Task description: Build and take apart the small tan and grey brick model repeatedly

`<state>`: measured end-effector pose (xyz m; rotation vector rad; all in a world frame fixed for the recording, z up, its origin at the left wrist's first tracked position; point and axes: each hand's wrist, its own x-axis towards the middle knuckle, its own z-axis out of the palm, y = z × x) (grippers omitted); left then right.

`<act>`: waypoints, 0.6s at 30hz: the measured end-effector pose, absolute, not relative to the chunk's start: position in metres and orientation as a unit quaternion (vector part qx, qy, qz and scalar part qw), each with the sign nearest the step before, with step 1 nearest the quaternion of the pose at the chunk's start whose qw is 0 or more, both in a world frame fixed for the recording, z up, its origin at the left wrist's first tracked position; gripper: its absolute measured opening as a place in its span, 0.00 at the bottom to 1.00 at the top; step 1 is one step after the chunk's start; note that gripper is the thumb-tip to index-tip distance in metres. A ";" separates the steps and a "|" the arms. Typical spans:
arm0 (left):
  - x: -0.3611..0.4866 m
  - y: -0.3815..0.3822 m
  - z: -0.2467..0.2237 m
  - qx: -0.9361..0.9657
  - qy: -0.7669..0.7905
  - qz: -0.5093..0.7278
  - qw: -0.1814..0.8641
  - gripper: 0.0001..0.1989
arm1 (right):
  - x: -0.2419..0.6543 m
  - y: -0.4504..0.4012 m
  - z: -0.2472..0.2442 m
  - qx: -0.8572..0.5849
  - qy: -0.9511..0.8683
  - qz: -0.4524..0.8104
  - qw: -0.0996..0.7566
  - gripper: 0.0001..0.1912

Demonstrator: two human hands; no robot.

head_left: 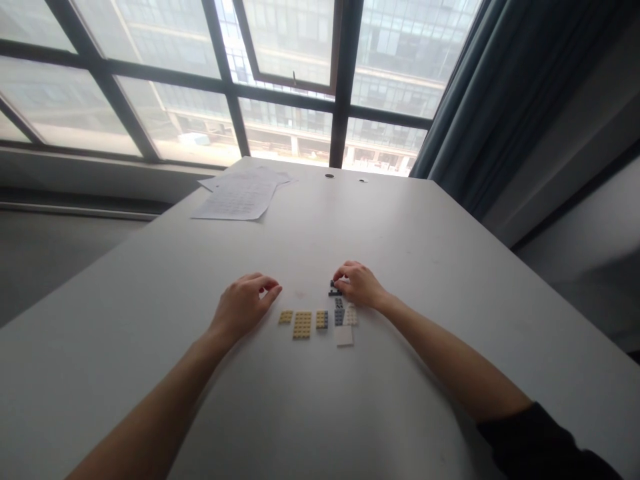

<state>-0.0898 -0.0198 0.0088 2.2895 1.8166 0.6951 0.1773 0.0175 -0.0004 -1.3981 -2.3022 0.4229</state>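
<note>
My right hand point(361, 285) is at the far end of a small group of building bricks, its thumb and fingertips closed on a dark brick point(332, 292) that they partly cover. Just below it lie a small dark grey piece point(339, 303), a blue-grey plate point(339, 317) and a white studded plate point(352, 315). My left hand point(244, 301) rests on the table left of the bricks, thumb and forefinger tips brought together with nothing visible in them. Nearest to it are a small tan plate point(285, 317) and a larger tan plate point(302, 325).
A tan and blue-grey piece point(322, 319) and a smooth white tile point(345, 336) lie in the same group. Printed papers point(235, 200) cover the far left of the white table point(400, 240). Beyond are windows; a dark curtain point(465, 120) hangs at right.
</note>
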 end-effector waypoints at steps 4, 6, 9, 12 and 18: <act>-0.092 -0.022 0.006 0.765 0.596 0.240 0.054 0.15 | 0.185 0.011 0.002 -0.503 -0.813 0.160 0.247 0.05; -0.091 -0.022 0.005 0.768 0.588 0.252 0.042 0.15 | 0.194 0.002 0.005 -0.505 -0.803 0.154 0.278 0.06; -0.091 -0.021 0.000 0.775 0.566 0.281 0.018 0.14 | 0.211 -0.023 0.009 -0.511 -0.794 0.133 0.302 0.06; -0.091 -0.020 -0.007 0.780 0.539 0.317 -0.007 0.14 | 0.218 -0.058 0.009 -0.506 -0.803 0.098 0.299 0.08; -0.083 -0.032 -0.009 0.810 0.457 0.366 -0.041 0.11 | 0.194 -0.109 -0.001 -0.474 -0.847 0.053 0.235 0.18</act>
